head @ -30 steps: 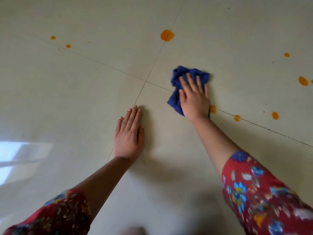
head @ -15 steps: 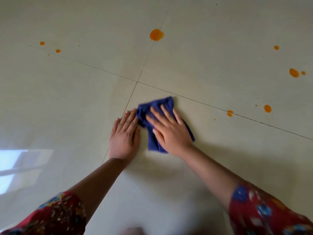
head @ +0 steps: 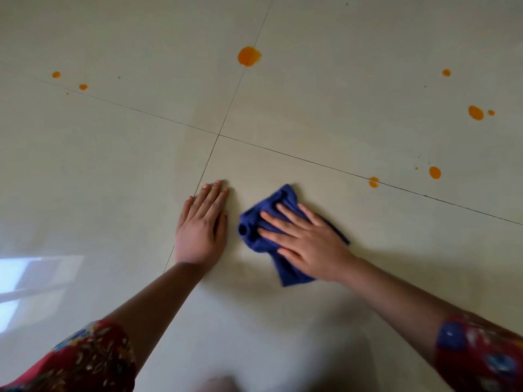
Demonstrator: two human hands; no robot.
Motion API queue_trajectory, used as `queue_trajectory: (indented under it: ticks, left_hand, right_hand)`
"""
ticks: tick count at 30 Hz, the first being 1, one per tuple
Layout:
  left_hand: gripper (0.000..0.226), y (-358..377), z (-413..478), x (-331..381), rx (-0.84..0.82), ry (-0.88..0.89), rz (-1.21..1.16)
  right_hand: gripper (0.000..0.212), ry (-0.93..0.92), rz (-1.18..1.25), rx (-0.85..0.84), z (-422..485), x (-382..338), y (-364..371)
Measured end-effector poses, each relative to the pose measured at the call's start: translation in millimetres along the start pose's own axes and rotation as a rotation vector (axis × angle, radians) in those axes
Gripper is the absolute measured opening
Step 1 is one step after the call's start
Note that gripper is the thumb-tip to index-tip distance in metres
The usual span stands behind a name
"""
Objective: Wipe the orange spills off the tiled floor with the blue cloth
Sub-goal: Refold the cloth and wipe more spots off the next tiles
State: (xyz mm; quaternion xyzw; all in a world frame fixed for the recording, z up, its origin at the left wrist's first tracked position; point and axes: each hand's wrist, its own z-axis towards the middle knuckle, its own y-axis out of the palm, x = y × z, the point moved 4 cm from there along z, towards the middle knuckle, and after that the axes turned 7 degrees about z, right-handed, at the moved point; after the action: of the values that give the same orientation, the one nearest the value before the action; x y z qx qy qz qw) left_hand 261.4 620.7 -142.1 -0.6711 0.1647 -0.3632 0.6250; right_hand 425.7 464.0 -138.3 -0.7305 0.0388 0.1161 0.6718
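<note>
The blue cloth point(head: 283, 236) is pressed flat to the tiled floor point(head: 368, 278) under the open right hand point(head: 311, 244), while the left hand point(head: 202, 224) is spread empty just beside it. The nearest orange spill point(head: 373, 182) lies ahead and right, nearer the right hand.

Indoor room, likely home: glossy cream tiled floor point(head: 311, 94), thin grout lines point(head: 141, 110), window reflection point(head: 34, 275) on tile, orange spills point(head: 249, 56).

glossy pale tiled floor point(head: 353, 89), thin dark grout lines point(head: 158, 116), window reflection point(head: 31, 275) at left.
</note>
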Motion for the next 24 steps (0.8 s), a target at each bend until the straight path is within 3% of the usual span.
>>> queue_trajectory:
  ticks: [2,4,7,9,12,14,15,18,20,22,24]
  left_hand:
    - [0.047,-0.2,-0.1,2.2,0.004,0.0,-0.005]
    - [0.047,-1.1,0.9,3.1,0.011,0.002,-0.008]
    - [0.047,-1.1,-0.1,2.5,0.001,-0.005,-0.009]
    - [0.048,-1.9,-0.2,2.9,-0.003,-0.009,-0.01]
    - [0.047,-1.3,-0.1,2.2,-0.004,-0.007,-0.017]
    - [0.047,-1.2,-0.4,2.0,0.007,-0.012,-0.03]
    - [0.047,-1.0,-0.9,1.7,0.01,-0.015,-0.034]
    - [0.048,-0.3,-0.6,3.7,0.016,-0.03,-0.033]
    - [0.048,-0.4,0.0,4.4,0.023,-0.029,-0.036]
    - [0.048,-2.0,0.5,4.9,0.02,-0.022,-0.04]
    - [0.048,-2.5,0.6,3.4,0.018,-0.012,-0.041]
  right_hand:
    - [0.05,0.101,-0.054,0.028,-21.1,50.7,-5.9]
    - [0.052,0.35,-0.084,0.082,-21.1,105.4,-17.6]
    - [0.057,0.641,0.02,0.176,16.9,119.2,-26.6]
    - [0.058,0.548,0.034,0.172,38.1,80.8,-19.5]
    - [0.054,0.032,-0.039,-0.014,1.3,22.8,-3.1]
    - [0.055,-0.079,-0.017,-0.046,-36.2,35.4,-6.9]
    - [0.056,0.004,-0.009,-0.013,-47.6,54.8,-9.9]
    - [0.059,0.543,0.01,0.136,-51.4,121.9,-23.5]
    - [0.068,0.746,0.026,0.198,-20.0,135.6,-31.2]
    - [0.075,0.779,0.047,0.208,25.8,122.4,-34.8]
    - [0.072,0.635,0.072,0.147,67.5,89.7,-28.5]
